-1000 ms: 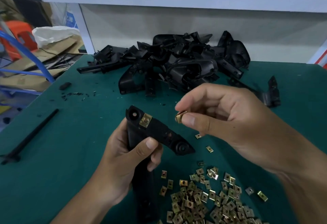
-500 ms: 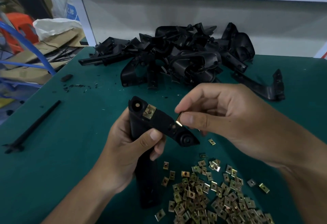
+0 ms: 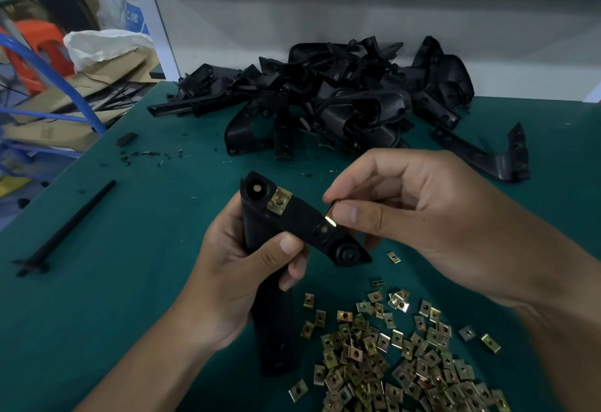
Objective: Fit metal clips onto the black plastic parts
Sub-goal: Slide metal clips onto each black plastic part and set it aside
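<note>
Clip [image 3: 331, 217] at part [image 3: 302, 220], R fingers [image 3: 354, 215].

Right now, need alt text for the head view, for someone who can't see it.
A person's left hand holds a black plastic part with one metal clip already fitted, while the right hand pinches a second clip against the part's edge. Loose brass-coloured clips lie on the green table below the hands, and a pile of black parts lies behind.
</note>
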Available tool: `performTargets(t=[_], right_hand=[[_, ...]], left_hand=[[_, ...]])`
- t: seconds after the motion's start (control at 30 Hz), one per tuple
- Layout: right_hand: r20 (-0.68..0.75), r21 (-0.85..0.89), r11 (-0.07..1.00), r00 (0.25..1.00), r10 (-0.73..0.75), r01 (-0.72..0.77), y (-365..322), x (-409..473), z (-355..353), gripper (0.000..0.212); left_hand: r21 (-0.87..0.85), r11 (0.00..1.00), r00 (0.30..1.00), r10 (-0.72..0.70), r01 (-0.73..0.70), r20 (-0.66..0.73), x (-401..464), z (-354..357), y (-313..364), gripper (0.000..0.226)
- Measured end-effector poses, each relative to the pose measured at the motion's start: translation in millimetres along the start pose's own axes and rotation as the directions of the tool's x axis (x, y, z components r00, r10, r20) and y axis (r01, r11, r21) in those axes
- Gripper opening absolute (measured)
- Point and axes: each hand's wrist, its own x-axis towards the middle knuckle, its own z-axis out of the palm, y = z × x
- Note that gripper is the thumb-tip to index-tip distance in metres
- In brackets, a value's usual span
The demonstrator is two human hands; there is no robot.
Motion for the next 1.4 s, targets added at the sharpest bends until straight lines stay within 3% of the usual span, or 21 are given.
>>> performTargets(t=[0.3,0.47,0.6,0.77,0.87,0.93,1.1,1.27,1.4], right_hand=[[-0.027,0.002,0.999,0.999,-0.038,0.038,1,-1,2,0.02],[-0.022,-0.058,0.998,1.0,-0.005,0.003,5,1,10,0.019],[-0.01,-0.077,0.997,1.0,0.001,-0.002,7,3,12,0.018],[0.08,0.029,0.998,0.995,0.055,-0.057,11,3,3,0.027],[0.131,-0.027,0.998,0.99,0.053,-0.05,10,0,-2,0.051],[0.055,-0.124,0.991,0.997,0.047,-0.04,11,-1,3,0.056],[-0.113,-0.27,0.962,0.991,-0.074,0.041,2,-5,7,0.022],[-0.251,-0.192,0.981,0.967,-0.043,-0.006,-4,-17,-3,0.025],[-0.406,-0.116,0.992,0.914,-0.008,-0.043,2,-54,-1,0.026]], left_hand=[[0.074,0.996,0.996,0.047,-0.042,-0.077,-1,2,-3,0.033],[0.157,0.985,0.992,0.085,-0.07,-0.092,-1,3,-3,0.049],[0.209,0.971,0.983,0.143,-0.117,-0.116,-2,5,-2,0.044],[0.197,0.974,0.98,0.143,-0.115,-0.136,-1,10,-1,0.039],[0.134,0.987,0.977,0.114,-0.09,-0.178,-1,13,0,0.023],[0.095,0.993,0.978,0.082,-0.065,-0.19,-3,15,-1,0.024],[-0.004,0.999,0.981,-0.035,0.035,-0.19,-5,15,-1,0.034],[0.041,0.995,0.98,-0.081,0.09,-0.184,-5,16,2,0.029],[0.054,0.982,0.981,-0.175,0.18,-0.081,-11,37,8,0.021]])
